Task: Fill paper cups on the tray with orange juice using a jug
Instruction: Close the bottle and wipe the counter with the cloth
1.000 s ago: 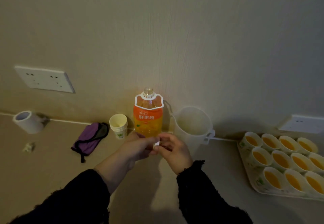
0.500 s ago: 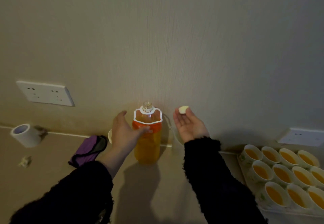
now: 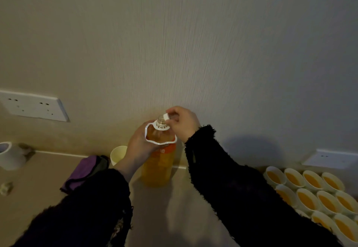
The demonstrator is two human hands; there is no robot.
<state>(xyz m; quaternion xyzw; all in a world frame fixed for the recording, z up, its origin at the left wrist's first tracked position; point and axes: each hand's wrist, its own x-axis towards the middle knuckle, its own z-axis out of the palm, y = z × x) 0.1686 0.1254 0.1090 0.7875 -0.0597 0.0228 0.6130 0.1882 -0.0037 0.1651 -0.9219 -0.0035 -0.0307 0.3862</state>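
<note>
Beige desk (image 3: 42, 173), frame centre: left grip (image 3: 138, 146) clasping clear orange-juice bottle (image 3: 158, 169), right grip (image 3: 184, 123) pinching small white cap (image 3: 166, 116); misaligned, could cross-thread.

A textured beige wall (image 3: 193, 43) rises in dim light behind a tan table (image 3: 38, 184). A white wall socket (image 3: 33, 107) sits low at left, and a second white socket (image 3: 329, 158) sits just above the table at right. Soft shadows cross the tabletop.
</note>
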